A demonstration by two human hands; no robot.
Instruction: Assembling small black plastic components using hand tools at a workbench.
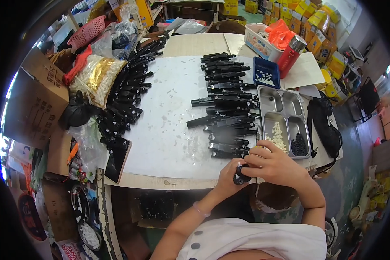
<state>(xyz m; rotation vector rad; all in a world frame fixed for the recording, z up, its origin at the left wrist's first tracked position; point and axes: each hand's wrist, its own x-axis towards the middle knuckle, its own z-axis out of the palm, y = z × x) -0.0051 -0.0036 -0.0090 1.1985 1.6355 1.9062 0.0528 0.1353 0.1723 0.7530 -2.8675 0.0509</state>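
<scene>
Near the front edge of the table my left hand is closed around a black plastic part, its rounded end toward me and a small white bit showing on it. My right hand is bent over the same part, thumb and fingers closed against it; anything small between those fingertips is hidden. Just beyond the hands lies a column of similar long black parts. Beside my right hand stands a steel compartment tray holding cream-coloured pieces and small black pieces.
More black parts are heaped along the left, with a phone at their near end. Behind the tray stand a blue tray of white bits, a red flask and a white bin. A cardboard box flanks the table.
</scene>
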